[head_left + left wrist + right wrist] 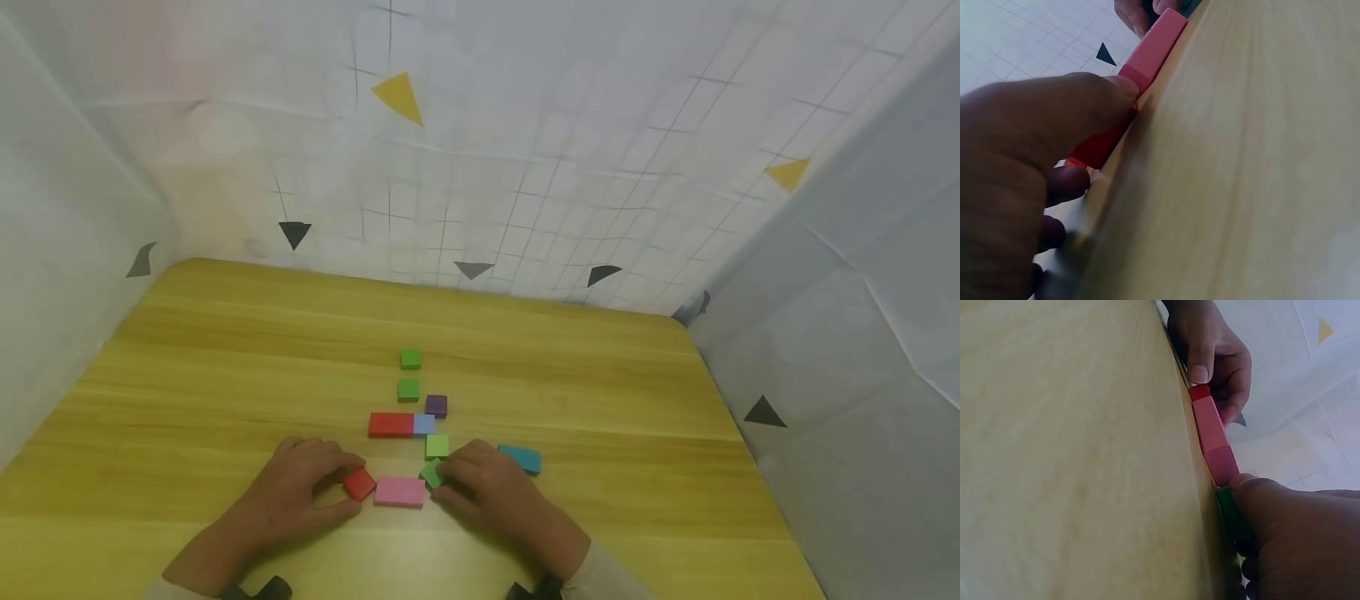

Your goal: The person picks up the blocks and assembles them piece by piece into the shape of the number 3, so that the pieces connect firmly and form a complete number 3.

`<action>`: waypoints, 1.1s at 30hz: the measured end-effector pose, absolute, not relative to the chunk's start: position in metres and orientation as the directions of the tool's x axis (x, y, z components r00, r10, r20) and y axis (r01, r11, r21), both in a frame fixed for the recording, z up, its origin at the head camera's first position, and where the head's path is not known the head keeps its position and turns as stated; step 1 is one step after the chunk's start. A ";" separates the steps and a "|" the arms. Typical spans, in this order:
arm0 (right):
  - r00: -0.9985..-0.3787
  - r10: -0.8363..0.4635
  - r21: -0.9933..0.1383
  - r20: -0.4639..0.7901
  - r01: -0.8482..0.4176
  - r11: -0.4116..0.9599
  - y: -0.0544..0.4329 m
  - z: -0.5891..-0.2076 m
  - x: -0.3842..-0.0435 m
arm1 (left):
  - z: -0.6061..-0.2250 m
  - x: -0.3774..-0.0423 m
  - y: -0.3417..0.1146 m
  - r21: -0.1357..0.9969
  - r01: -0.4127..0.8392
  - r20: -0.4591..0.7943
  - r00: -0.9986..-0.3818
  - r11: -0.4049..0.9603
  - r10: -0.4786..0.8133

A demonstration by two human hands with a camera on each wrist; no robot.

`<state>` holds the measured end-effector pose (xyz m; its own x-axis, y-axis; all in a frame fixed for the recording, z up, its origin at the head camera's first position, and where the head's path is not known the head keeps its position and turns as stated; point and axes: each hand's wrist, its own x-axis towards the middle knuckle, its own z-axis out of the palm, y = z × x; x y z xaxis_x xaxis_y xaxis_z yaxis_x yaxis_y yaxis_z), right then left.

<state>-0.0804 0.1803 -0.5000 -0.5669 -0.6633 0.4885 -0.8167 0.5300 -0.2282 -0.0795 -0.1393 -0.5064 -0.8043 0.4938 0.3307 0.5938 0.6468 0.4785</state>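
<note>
My left hand (296, 492) holds a red square block (359, 483) between thumb and index finger, the block turned at an angle. In the left wrist view the thumb (1085, 103) covers part of that block. Right of it lies a pink rectangular block (400, 492), its left end close to the red block's corner. At the pink block's other end, my right hand (495, 487) pinches a tilted green block (431, 474). The right wrist view shows this green block (1232, 515) under the thumb, next to the pink block (1213, 434).
Beyond the hands are a light green block (437, 447), a red rectangle (391, 425) against a light blue block (423, 425), a purple block (437, 406) and two green blocks (408, 390). A blue block (520, 459) lies beside the right hand. White sheets (525, 167) surround the wooden table (600, 375).
</note>
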 end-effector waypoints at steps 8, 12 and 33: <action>-0.579 -0.661 -0.240 0.478 -0.810 0.535 0.181 -0.498 -0.079 | -0.505 -0.079 -0.139 0.486 0.595 0.334 -0.803 0.640 0.493; -0.591 -0.663 -0.250 0.460 -0.802 0.542 0.180 -0.497 -0.079 | -0.504 -0.079 -0.139 0.492 0.585 0.333 -0.811 0.644 0.482; -0.602 -0.664 -0.247 0.443 -0.794 0.555 0.181 -0.501 -0.079 | -0.507 -0.088 -0.139 0.613 0.570 0.404 -0.821 0.547 0.403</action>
<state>-0.0789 0.1808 -0.5007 -0.6019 -0.6644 0.4430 -0.7944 0.5550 -0.2470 -0.0878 -0.1386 -0.5070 -0.8212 0.4033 0.4037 0.5701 0.5469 0.6131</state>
